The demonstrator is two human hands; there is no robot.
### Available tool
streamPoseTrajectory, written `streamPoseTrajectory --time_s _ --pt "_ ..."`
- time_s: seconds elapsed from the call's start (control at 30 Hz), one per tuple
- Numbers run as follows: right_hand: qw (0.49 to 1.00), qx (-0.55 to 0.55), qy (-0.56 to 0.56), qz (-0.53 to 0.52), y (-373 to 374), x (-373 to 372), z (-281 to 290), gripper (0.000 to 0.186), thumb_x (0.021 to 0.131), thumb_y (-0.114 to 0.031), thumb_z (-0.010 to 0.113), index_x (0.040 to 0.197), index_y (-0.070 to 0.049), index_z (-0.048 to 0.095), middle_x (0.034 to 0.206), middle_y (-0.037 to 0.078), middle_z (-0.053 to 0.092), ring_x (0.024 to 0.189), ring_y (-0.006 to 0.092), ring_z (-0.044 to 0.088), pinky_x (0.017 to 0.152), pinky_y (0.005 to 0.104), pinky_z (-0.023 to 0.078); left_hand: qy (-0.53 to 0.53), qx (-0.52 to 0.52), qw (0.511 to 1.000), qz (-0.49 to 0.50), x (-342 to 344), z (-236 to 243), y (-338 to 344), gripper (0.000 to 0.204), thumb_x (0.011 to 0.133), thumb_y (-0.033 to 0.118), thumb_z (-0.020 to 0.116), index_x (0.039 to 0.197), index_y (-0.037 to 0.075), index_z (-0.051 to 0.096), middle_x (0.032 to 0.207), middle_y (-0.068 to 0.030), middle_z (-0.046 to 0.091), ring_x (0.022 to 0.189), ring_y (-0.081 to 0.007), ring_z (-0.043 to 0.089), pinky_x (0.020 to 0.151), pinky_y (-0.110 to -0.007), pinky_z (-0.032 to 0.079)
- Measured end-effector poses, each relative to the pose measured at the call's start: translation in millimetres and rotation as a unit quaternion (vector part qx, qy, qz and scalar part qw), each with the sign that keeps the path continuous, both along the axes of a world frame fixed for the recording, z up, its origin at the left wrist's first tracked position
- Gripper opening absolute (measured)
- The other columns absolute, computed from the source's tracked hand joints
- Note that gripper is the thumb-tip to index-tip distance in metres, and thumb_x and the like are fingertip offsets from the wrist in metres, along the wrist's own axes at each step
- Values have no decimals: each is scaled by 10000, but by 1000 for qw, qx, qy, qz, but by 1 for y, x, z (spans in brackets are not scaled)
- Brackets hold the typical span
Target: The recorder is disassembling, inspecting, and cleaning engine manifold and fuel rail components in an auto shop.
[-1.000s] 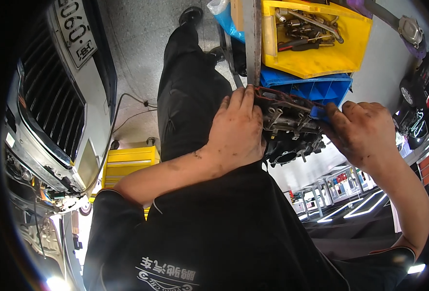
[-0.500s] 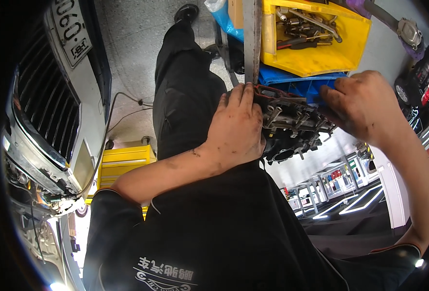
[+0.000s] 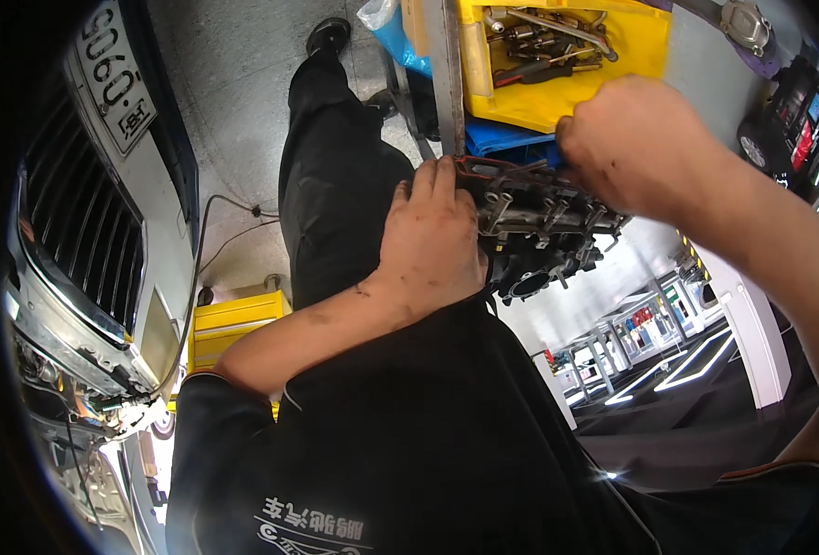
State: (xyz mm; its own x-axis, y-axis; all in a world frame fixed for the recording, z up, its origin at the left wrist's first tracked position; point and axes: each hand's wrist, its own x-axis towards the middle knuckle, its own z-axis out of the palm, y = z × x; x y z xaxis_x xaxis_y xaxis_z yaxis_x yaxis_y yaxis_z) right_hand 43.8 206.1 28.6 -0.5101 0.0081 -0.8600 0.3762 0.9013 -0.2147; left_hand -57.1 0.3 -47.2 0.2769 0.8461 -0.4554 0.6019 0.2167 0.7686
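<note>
A dark intake manifold (image 3: 539, 222) with a metal rail and several injector-like fittings rests close against my front, a thin orange-red seal showing along its far edge. My left hand (image 3: 432, 231) grips its left end, fingers stretched over the top; the thumb is hidden. At the manifold's far right side, my right hand (image 3: 645, 148) is closed in a fist. What that fist holds, if anything, is hidden behind the fingers, and whether it touches the manifold I cannot tell.
Beyond the manifold stand a yellow bin (image 3: 520, 104) of hand tools and a blue bin (image 3: 502, 137) below it. A grey metal bench edge (image 3: 448, 83) runs beside them. To the left are a car's front grille (image 3: 86, 203), a black cable (image 3: 198, 231) and a yellow tool cabinet (image 3: 234, 324).
My right hand has turned and moved up and slightly left, now overlapping the yellow bin's lower edge. My left hand keeps its place on the manifold. The whole view has shifted a little.
</note>
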Motion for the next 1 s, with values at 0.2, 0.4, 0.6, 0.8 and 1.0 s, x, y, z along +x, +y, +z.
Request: streamPoseTrajectory --time_s 0.2,0.4,0.6,0.8,1.0 --pt "993 -30 -46 100 14 -14 -18 127 790 -241 676 792 -143 756 759 86 696 783 282 692 718 388 555 -22 -1 1000 13 -3 -3 0 542 528 207 768 963 -75 609 1232 -239 502 1171 -364 485 958 -431 466" --pt "990 -87 12 114 26 -5 -33 308 790 -382 713 733 -80 702 652 124 653 679 324 669 679 417 542 -36 5 999 22 -5 -4 1 541 513 196 769 949 -75 600 1230 -246 494 1167 -370 478 962 -436 462" --pt "986 -96 -4 138 31 -7 -43 334 784 -408 725 722 -82 690 645 117 648 679 321 666 673 413 537 -42 -9 999 17 -5 -4 2 544 521 191 764 965 -75 598 1240 -250 480 1182 -375 460 987 -439 441" --pt "983 -95 -20 155 34 -11 -48 326 784 -402 729 744 -81 687 642 114 647 683 324 664 662 410 533 -38 -21 999 15 -6 -3 2 569 528 200 768 993 -75 592 1255 -256 469 1205 -382 444 1008 -449 425" --pt "979 -108 -7 176 38 -12 -55 316 799 -387 716 761 -75 687 647 113 647 696 323 668 663 412 535 -43 -19 999 19 -6 -4 1 566 534 197 764 998 -71 582 1254 -260 468 1203 -391 448 1016 -448 417"
